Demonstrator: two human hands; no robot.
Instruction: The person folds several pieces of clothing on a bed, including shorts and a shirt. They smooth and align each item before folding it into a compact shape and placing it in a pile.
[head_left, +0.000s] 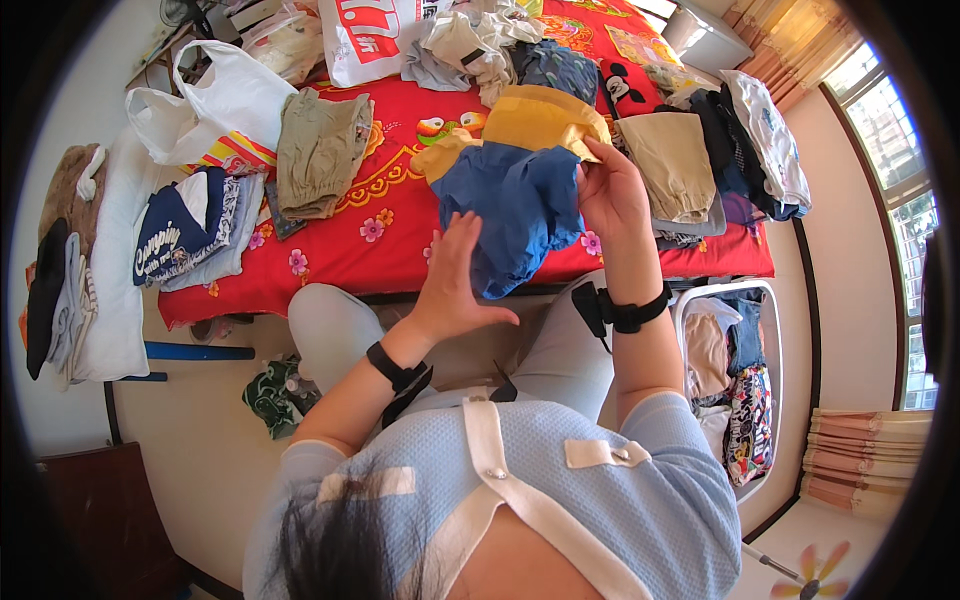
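Note:
A blue and yellow cloth garment (510, 202) hangs over the near edge of a bed with a red patterned cover (337, 255). My right hand (615, 184) pinches its yellow part at the right side. Spread open, my left hand (454, 281) is at the garment's lower left, palm towards it; whether the fingertips touch the cloth is unclear. Left of the garment lie folded olive trousers or shorts (322, 150), and to its right is a folded tan garment (670, 161) on a stack. Both wrists wear black straps.
White plastic bags (217, 105) and a stack with a navy printed garment (184, 221) are at the left. Rumpled clothes (480, 41) lie at the back. Dark and white clothes (769, 142) are piled at the right. A white basket (778, 375) of folded clothes stands at the lower right.

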